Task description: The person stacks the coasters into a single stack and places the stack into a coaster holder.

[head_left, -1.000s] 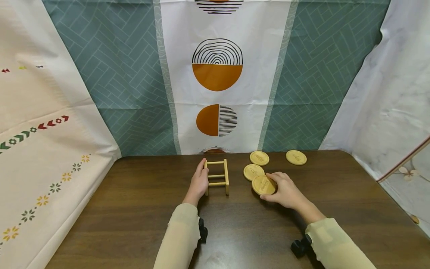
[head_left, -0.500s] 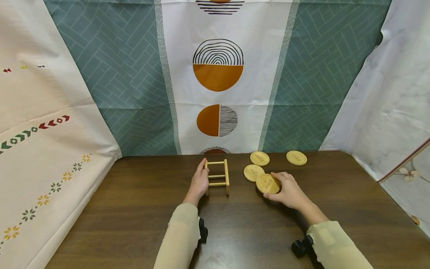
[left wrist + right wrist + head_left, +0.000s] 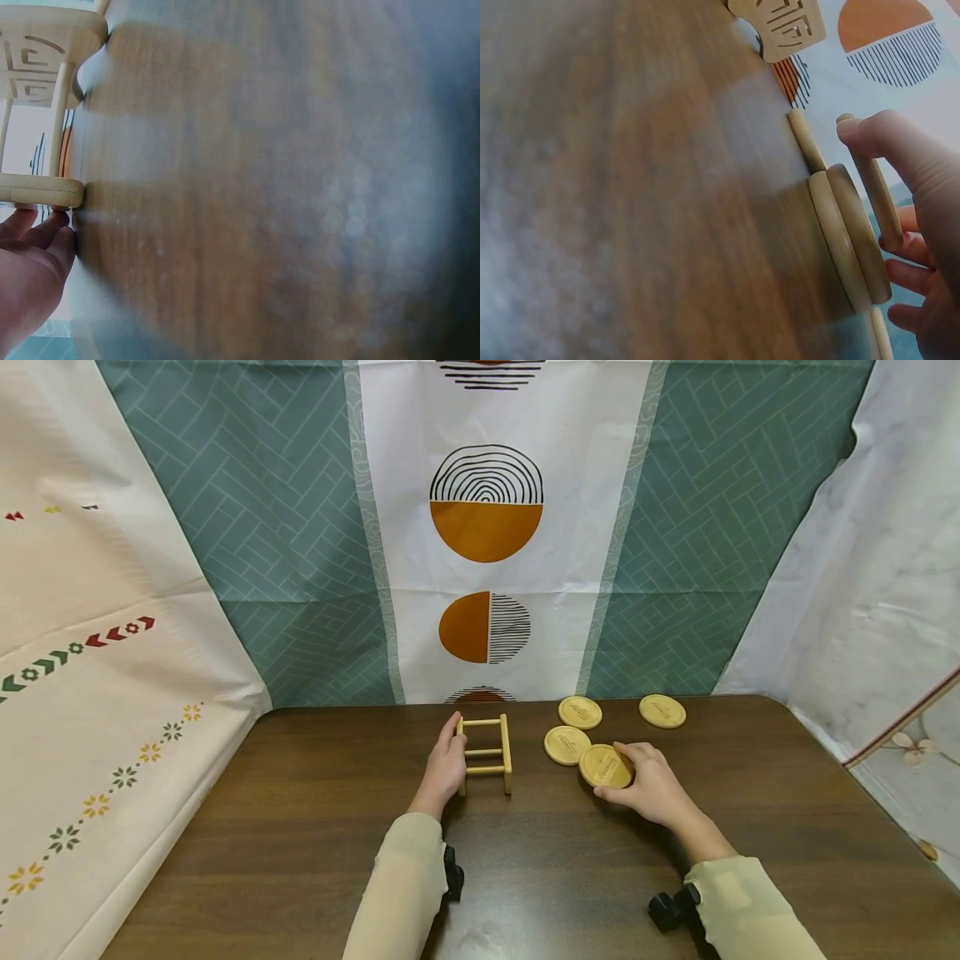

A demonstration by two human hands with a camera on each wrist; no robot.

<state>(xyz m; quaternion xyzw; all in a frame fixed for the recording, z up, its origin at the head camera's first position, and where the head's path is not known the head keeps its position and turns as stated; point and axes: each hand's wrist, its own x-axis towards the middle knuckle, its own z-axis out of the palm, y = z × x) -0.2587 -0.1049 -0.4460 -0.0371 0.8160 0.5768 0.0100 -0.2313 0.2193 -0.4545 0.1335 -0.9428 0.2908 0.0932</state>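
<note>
My right hand [image 3: 654,785] holds a round wooden coaster [image 3: 606,766] by its rim, between thumb and fingers. In the right wrist view the held coaster [image 3: 874,191] is tilted, with a gap between it and two coasters [image 3: 859,236] seen edge-on, one flat against the other. Another coaster [image 3: 567,745] overlaps the held one's left edge in the head view. My left hand [image 3: 444,766] grips the near-left side panel of a wooden coaster rack [image 3: 507,752]. In the left wrist view its fingertips [image 3: 52,219] touch the panel's outer face, and the rack shows cut-out patterns.
Two coasters lie near the table's back edge, a left one [image 3: 580,712] and a right one [image 3: 663,712]. Patterned cloth [image 3: 487,577] hangs behind the dark wooden table [image 3: 540,877]. Draped cloths also flank it left and right.
My right hand has moved slightly right and away from me with the coaster. The left hand and the rack have stayed in place.
</note>
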